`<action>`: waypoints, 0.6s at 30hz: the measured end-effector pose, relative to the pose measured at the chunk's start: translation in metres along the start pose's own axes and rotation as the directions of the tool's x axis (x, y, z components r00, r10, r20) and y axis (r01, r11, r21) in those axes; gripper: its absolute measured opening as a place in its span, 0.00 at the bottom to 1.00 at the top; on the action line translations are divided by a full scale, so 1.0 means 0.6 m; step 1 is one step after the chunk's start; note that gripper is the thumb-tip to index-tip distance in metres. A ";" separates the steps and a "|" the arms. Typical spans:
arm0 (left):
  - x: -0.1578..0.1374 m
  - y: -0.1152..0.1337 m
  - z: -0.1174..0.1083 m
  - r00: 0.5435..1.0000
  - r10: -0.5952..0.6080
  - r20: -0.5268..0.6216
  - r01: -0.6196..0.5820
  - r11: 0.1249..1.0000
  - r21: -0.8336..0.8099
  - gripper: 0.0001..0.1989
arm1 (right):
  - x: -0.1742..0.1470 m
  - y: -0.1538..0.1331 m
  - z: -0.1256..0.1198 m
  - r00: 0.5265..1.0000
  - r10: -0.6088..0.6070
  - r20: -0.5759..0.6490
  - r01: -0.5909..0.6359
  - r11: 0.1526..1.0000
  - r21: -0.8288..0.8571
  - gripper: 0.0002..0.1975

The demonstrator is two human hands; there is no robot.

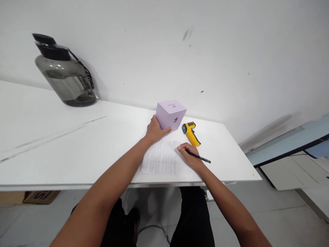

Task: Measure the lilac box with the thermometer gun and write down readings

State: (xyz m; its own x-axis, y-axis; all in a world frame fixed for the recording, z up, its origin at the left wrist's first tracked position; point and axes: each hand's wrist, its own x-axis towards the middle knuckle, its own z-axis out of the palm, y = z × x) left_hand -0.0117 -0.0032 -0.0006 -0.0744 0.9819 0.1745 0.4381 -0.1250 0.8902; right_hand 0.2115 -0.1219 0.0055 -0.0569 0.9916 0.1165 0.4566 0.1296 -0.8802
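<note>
Clasping the lilac box [168, 118] in the left hand [156, 132], with thumb on its front, at one o'clock from the sheet [160, 159] of blurred marks! And at three o'clock, pinching a black pencil [203, 159] in the right hand [190, 156], just below a yellow thermometer gun [192, 134] at two! Spotting a grey water bottle [66, 77], well apart at ten o'clock on the white table [77, 147]!

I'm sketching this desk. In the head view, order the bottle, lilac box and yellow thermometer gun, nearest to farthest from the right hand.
1. Yellow thermometer gun: just beyond the right hand.
2. Lilac box: farther left, with the left hand on it.
3. Bottle: far left, near the wall.
</note>
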 end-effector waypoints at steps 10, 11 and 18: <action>0.002 -0.002 0.000 1.000 -0.010 0.002 0.010 1.000 0.013 0.55 | 0.009 0.021 0.008 0.995 -0.098 0.008 0.098 0.995 0.021 0.21; 0.002 -0.002 0.000 1.000 -0.010 0.003 0.010 1.000 0.013 0.56 | 0.010 0.023 0.009 0.996 -0.087 0.010 0.087 0.996 0.020 0.22; 0.000 0.004 -0.002 1.000 -0.006 0.013 0.005 0.999 0.036 0.54 | 0.014 0.025 0.007 0.998 -0.052 0.020 0.051 0.998 0.023 0.23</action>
State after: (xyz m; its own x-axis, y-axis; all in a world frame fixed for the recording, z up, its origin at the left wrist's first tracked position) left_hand -0.0116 -0.0034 0.0018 -0.0654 0.9843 0.1637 0.4697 -0.1144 0.8754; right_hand 0.2140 -0.1118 -0.0088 -0.0987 0.9834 0.1526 0.4323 0.1805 -0.8835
